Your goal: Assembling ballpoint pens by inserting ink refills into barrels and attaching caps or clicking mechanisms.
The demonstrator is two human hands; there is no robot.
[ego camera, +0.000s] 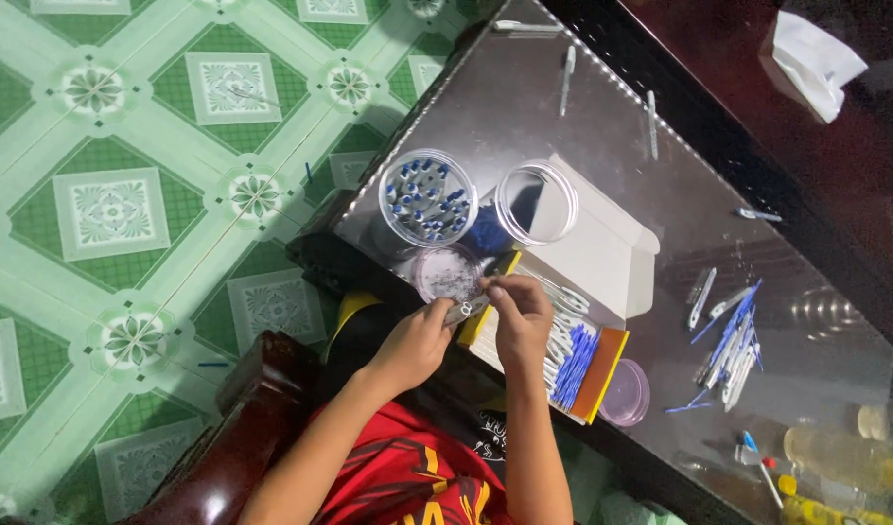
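Left of the open box (602,255) of pen parts on the glass-topped table (524,87), the left hand (417,340) and, nearer it, the right hand (519,313) both pinch one small pen piece (469,309). Above them stand a jar (428,197) of blue-tipped parts and an empty jar (537,202). Since the hands work at the table edge, a slip could drop the piece to the tiled floor (116,214).

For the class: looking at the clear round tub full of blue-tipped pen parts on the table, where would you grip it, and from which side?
Grip the clear round tub around its outer wall, just below the open rim, coming from the floor-side table edge. It stands upright and open, so a side grasp probably keeps the contents in. The empty tub stands close beside it, blocking that side.
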